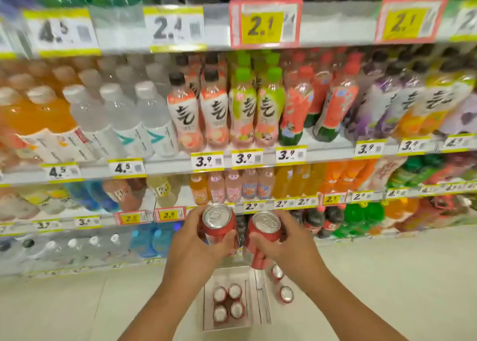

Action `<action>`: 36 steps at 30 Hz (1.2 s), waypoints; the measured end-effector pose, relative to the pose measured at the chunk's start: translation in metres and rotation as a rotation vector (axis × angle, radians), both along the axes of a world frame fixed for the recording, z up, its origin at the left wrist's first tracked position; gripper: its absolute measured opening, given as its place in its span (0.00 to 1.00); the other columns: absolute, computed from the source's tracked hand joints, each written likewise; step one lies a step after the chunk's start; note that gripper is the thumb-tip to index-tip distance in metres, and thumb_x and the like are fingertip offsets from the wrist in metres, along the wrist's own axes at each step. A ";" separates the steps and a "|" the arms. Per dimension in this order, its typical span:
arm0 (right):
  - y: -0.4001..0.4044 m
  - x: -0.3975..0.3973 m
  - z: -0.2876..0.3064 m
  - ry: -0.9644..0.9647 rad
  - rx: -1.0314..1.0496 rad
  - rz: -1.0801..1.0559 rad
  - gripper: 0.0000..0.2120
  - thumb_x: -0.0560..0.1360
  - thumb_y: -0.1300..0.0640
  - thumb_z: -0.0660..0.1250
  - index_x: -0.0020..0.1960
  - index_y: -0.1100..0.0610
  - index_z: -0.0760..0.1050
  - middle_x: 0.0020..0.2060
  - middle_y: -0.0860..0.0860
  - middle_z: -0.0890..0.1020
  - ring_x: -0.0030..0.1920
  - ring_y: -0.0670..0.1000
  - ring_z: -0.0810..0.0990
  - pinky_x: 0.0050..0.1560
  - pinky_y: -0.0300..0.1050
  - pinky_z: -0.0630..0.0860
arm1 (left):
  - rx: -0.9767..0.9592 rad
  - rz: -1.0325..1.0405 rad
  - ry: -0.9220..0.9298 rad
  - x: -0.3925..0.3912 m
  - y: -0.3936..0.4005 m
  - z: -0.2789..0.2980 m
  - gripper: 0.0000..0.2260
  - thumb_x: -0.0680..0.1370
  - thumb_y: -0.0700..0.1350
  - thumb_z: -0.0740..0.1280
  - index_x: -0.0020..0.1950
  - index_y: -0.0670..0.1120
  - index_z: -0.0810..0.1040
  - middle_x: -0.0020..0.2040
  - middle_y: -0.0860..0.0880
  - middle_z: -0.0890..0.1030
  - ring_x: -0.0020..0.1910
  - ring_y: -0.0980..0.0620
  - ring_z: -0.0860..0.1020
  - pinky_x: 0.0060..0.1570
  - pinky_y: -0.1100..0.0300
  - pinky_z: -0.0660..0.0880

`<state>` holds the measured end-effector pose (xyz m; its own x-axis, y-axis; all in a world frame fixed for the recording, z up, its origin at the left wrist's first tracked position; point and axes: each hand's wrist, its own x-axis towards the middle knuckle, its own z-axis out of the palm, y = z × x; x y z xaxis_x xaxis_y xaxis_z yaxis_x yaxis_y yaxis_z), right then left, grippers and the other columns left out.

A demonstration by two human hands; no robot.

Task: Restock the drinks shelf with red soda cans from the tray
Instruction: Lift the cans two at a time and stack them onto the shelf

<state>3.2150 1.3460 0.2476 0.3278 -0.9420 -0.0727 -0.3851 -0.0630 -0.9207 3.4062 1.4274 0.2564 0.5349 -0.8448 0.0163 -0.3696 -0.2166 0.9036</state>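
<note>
A: What have your hands got?

B: Your left hand (192, 240) is curled round a red aluminium soda can with a silver pull-tab top (218, 223), and your right hand (289, 242) grips a second red soda can (263, 235), tilted so its top leans left. The two cans sit just beside each other, held up in front of the low tiers of the drinks shelf (333, 157).

A: And the remaining cans?

B: Four red cans with silver tops (228, 303) stand in a tight square at the near left of the shallow white cardboard tray (263, 297) on the pale tiled floor (387, 276). Two more red cans (282, 284) stand on the floor, just off the tray's right edge.
</note>
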 end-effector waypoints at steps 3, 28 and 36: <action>-0.009 -0.014 0.115 -0.024 -0.074 0.029 0.25 0.58 0.29 0.76 0.54 0.26 0.73 0.46 0.28 0.82 0.46 0.32 0.82 0.42 0.25 0.74 | -0.049 -0.014 -0.039 0.000 -0.006 0.108 0.28 0.61 0.64 0.76 0.60 0.69 0.75 0.48 0.69 0.83 0.47 0.68 0.81 0.49 0.60 0.79; -0.118 -0.081 0.596 -0.235 -0.333 0.176 0.25 0.61 0.33 0.77 0.53 0.44 0.84 0.47 0.43 0.88 0.48 0.44 0.87 0.43 0.38 0.82 | -0.318 -0.262 -0.016 -0.024 -0.084 0.590 0.22 0.60 0.62 0.80 0.53 0.63 0.83 0.47 0.57 0.88 0.46 0.52 0.87 0.44 0.54 0.85; -0.166 -0.065 0.666 -0.222 -0.379 0.074 0.06 0.65 0.35 0.78 0.38 0.33 0.83 0.36 0.32 0.85 0.37 0.34 0.84 0.29 0.29 0.77 | -0.279 -0.336 -0.094 -0.014 -0.126 0.637 0.19 0.63 0.65 0.77 0.51 0.62 0.83 0.47 0.58 0.88 0.43 0.57 0.87 0.47 0.50 0.84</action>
<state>3.1503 1.1798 0.9133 0.3644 -0.8617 0.3530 -0.1619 -0.4319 -0.8873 3.3917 1.3012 0.8932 0.2165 -0.9279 0.3036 -0.4613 0.1769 0.8694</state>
